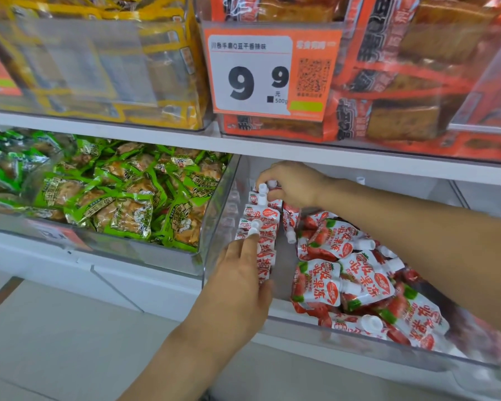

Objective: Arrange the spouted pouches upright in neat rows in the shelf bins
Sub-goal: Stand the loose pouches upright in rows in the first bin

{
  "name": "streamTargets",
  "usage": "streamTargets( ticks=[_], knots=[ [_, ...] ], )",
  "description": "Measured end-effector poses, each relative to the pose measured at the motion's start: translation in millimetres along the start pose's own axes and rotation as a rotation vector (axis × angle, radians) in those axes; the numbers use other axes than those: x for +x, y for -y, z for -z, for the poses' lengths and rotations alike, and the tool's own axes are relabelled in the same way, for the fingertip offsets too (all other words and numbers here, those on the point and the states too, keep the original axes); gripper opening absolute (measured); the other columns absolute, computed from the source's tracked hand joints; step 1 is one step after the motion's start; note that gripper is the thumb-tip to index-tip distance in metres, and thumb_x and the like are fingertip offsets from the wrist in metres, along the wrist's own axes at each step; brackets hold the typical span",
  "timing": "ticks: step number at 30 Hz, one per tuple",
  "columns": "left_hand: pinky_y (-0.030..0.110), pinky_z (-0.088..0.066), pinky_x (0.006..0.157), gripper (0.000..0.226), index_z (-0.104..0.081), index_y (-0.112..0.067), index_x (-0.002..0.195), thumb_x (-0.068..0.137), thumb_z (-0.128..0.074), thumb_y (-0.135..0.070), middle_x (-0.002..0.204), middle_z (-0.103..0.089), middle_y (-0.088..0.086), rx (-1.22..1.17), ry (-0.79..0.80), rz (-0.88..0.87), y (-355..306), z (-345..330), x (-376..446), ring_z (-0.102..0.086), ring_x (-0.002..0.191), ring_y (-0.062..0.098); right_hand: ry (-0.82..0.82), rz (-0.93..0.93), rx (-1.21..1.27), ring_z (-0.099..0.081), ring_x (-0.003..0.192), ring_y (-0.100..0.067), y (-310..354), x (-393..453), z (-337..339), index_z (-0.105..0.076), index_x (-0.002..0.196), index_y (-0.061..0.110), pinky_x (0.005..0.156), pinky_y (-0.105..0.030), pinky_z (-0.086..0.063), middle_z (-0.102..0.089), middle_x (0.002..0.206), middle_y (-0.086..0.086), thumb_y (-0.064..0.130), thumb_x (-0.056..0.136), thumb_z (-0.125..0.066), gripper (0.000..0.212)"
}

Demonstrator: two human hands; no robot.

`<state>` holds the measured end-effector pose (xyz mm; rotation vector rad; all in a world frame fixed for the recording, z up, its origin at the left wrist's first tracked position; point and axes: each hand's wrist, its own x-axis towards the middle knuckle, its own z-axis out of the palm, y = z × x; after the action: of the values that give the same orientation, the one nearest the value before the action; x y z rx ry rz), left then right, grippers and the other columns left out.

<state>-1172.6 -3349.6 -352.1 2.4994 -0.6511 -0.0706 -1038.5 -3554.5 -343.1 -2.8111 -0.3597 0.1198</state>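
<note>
A clear plastic shelf bin [295, 319] holds red-and-white strawberry spouted pouches with white caps. Along its left wall stands an upright row of pouches [262, 224]. My left hand [237, 285] presses its straight fingers against the near end of that row. At the far end, my right hand [292, 183] curls its fingers round the top of the back pouch [263, 190] near its cap. A loose heap of pouches [356, 279] lies flat in the right part of the bin. A strip of bare bin floor [285, 264] separates row and heap.
To the left is a clear bin of green snack packets [122, 198]. The shelf above carries yellow packets [99, 68], orange-red packets [417, 82] and a 9.9 price tag [261, 76]. The white shelf edge [359, 160] runs just over my right hand.
</note>
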Motion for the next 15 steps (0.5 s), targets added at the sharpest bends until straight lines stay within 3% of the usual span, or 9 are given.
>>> streamTargets(
  ticks=[3, 6, 10, 12, 15],
  knots=[
    [0.025, -0.033, 0.107, 0.071, -0.016, -0.024, 0.151, 0.093, -0.057, -0.03, 0.146, -0.034, -0.004, -0.007, 0.0, -0.005, 0, 2, -2, -0.034, 0.134, 0.014, -0.055, -0.056, 0.067, -0.058, 0.101, -0.021, -4, -1, 1, -0.064, 0.121, 0.026, 0.083, -0.029, -0.043, -0.063, 0.115, 0.0, 0.028, 0.085, -0.073, 0.036],
    [0.025, -0.034, 0.106, 0.072, -0.015, -0.024, 0.151, 0.093, -0.057, -0.03, 0.145, -0.033, -0.004, -0.009, -0.004, -0.015, 0, 4, -3, -0.035, 0.133, 0.014, -0.122, -0.138, -0.048, -0.06, 0.106, -0.027, -9, -7, -2, -0.055, 0.126, 0.022, 0.08, -0.029, -0.044, -0.064, 0.118, -0.004, 0.036, 0.081, -0.077, 0.053],
    [0.021, -0.035, 0.102, 0.078, -0.012, -0.029, 0.152, 0.092, -0.061, -0.032, 0.146, -0.031, -0.008, 0.022, 0.047, -0.023, 0, 12, -10, -0.037, 0.133, 0.012, -0.157, -0.219, 0.19, -0.062, 0.091, -0.018, -13, -12, -4, -0.064, 0.114, 0.021, 0.083, -0.027, -0.048, -0.068, 0.108, -0.001, 0.029, 0.078, -0.081, 0.042],
    [0.019, -0.037, 0.098, 0.078, -0.018, -0.034, 0.15, 0.088, -0.067, -0.035, 0.143, -0.037, -0.011, 0.042, 0.069, -0.015, 1, 19, -12, -0.043, 0.127, 0.01, -0.176, -0.225, 0.33, -0.064, 0.087, -0.014, -9, -14, -11, -0.068, 0.109, 0.021, 0.086, -0.029, -0.052, -0.07, 0.106, -0.001, 0.021, 0.075, -0.084, 0.037],
    [0.02, -0.039, 0.094, 0.073, -0.031, -0.036, 0.145, 0.085, -0.071, -0.036, 0.134, -0.047, -0.01, 0.081, 0.083, 0.016, -1, 24, -8, -0.049, 0.121, 0.011, -0.193, -0.213, 0.336, -0.068, 0.091, -0.016, -7, -13, -19, -0.071, 0.108, 0.02, 0.092, -0.037, -0.054, -0.07, 0.107, -0.003, 0.019, 0.075, -0.084, 0.036]
  ],
)
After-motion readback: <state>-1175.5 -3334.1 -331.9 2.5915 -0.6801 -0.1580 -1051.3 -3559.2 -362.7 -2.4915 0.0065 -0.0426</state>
